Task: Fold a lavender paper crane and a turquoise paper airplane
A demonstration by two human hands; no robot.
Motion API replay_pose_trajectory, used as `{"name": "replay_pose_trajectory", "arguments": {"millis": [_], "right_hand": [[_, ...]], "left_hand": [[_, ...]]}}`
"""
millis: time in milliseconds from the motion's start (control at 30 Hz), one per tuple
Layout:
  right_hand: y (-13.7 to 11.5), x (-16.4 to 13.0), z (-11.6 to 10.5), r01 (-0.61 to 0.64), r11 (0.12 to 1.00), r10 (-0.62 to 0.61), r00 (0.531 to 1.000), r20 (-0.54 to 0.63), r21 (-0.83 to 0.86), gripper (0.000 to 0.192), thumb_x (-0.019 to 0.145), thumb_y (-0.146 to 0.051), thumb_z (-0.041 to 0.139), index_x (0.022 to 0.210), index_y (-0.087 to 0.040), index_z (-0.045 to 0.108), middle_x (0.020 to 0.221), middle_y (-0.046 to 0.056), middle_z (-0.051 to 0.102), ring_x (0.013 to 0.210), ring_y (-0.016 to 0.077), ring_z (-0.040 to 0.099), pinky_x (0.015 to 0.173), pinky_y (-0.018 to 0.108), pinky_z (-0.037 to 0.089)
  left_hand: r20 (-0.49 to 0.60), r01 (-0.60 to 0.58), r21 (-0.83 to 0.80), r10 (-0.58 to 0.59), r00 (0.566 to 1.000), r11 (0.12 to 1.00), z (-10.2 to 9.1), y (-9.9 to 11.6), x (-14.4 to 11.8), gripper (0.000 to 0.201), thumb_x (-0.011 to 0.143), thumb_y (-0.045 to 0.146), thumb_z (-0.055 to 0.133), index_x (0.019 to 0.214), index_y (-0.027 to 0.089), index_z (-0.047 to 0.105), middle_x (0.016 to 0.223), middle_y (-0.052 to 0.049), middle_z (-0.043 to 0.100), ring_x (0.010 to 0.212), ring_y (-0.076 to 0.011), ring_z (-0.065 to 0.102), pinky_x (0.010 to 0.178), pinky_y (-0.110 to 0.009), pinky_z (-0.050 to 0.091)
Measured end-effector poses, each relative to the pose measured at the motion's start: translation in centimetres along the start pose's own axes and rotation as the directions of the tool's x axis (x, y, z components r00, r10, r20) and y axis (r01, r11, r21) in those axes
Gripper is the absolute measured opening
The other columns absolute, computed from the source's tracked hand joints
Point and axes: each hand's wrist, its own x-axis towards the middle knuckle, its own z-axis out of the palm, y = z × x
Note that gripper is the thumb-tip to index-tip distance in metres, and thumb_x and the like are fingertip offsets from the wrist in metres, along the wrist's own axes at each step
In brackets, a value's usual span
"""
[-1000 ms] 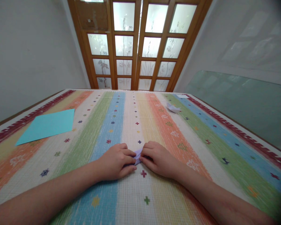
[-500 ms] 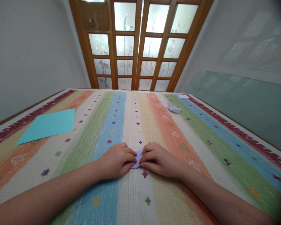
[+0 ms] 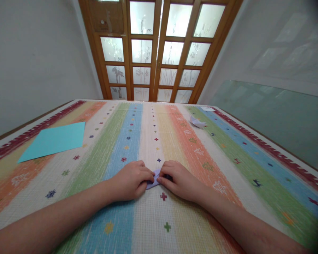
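Observation:
A small folded piece of lilac paper (image 3: 154,181) lies on the striped tablecloth between my hands, partly covered by the fingers. My left hand (image 3: 134,180) is closed on its left side, with thumb and fingertips bent onto the paper. From the right, my right hand (image 3: 177,179) pinches the other side, its thumb at the near part and its fingers at the upper edge. Both forearms rest along the cloth. The exact folds under the fingertips are hidden.
A flat turquoise sheet of paper (image 3: 54,141) lies to the left. Farther off on the right sits a pale lilac folded paper shape (image 3: 197,122). A small white slip (image 3: 208,109) is near the far right edge of the striped tablecloth (image 3: 148,225).
My fingers have shifted slightly on the lilac paper, and its near edge has turned a little. The right fingers sit somewhat differently. Both hands still hold it in the same place.

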Motion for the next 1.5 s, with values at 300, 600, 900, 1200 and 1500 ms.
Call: {"name": "replay_pose_trajectory", "arguments": {"millis": [300, 600, 900, 1200, 1500], "right_hand": [[-0.1, 0.1, 0.2, -0.054, 0.998, 0.054, 0.998, -0.01, -0.009, 0.015, 0.094, -0.025, 0.063, 0.083, -0.018, 0.069, 0.083, 0.004, 0.063, 0.081, 0.0167, 0.056, 0.075, 0.03, 0.039], [-0.2, 0.4, 0.3, -0.1, 0.995, 0.1, 0.995, -0.006, -0.023, 0.014, 0.093, -0.024, 0.064, 0.082, -0.018, 0.069, 0.082, 0.004, 0.063, 0.079, 0.0163, 0.056, 0.073, 0.029, 0.039], [-0.2, 0.5, 0.4, -0.114, 0.993, 0.114, 0.993, -0.025, -0.02, 0.014, 0.091, -0.022, 0.065, 0.077, -0.017, 0.067, 0.08, 0.003, 0.062, 0.076, 0.0155, 0.055, 0.069, 0.028, 0.039], [-0.4, 0.4, 0.4, -0.11, 0.99, 0.108, 0.994, -0.028, -0.087, 0.013, 0.091, -0.025, 0.066, 0.08, -0.018, 0.067, 0.082, 0.004, 0.063, 0.079, 0.017, 0.056, 0.071, 0.03, 0.039], [-0.3, 0.1, 0.0, -0.095, 0.975, 0.097, 0.995, -0.003, -0.202, 0.015, 0.093, -0.03, 0.064, 0.084, -0.018, 0.068, 0.085, 0.004, 0.065, 0.079, 0.0183, 0.056, 0.071, 0.032, 0.035]], "left_hand": [[0.051, -0.091, -0.07, 0.095, 0.994, 0.993, -0.8, -0.4, 0.0, 0.05, 0.077, 0.003, 0.049, 0.117, 0.025, 0.069, 0.105, -0.002, 0.075, 0.089, -0.0209, 0.061, 0.088, -0.036, 0.046], [0.051, -0.154, -0.027, 0.155, 0.987, 0.988, -0.6, -0.8, 0.0, 0.053, 0.078, 0.006, 0.052, 0.122, 0.029, 0.069, 0.116, -0.003, 0.073, 0.095, -0.0227, 0.061, 0.09, -0.04, 0.046], [0.046, -0.126, -0.003, 0.126, 0.991, 0.992, -0.4, -0.9, -0.2, 0.049, 0.08, 0.008, 0.054, 0.121, 0.029, 0.07, 0.119, -0.004, 0.071, 0.103, -0.0233, 0.062, 0.095, -0.041, 0.045], [0.046, -0.142, 0.032, 0.141, 0.989, 0.989, -0.5, -0.6, -0.2, 0.048, 0.08, 0.009, 0.055, 0.123, 0.027, 0.069, 0.117, -0.006, 0.071, 0.102, -0.0247, 0.062, 0.093, -0.041, 0.047], [0.073, -0.181, 0.065, 0.176, 0.982, 0.981, -0.5, -0.3, 0.0, 0.042, 0.082, 0.009, 0.054, 0.12, 0.021, 0.068, 0.12, -0.007, 0.07, 0.109, -0.0263, 0.061, 0.099, -0.043, 0.046]]}}
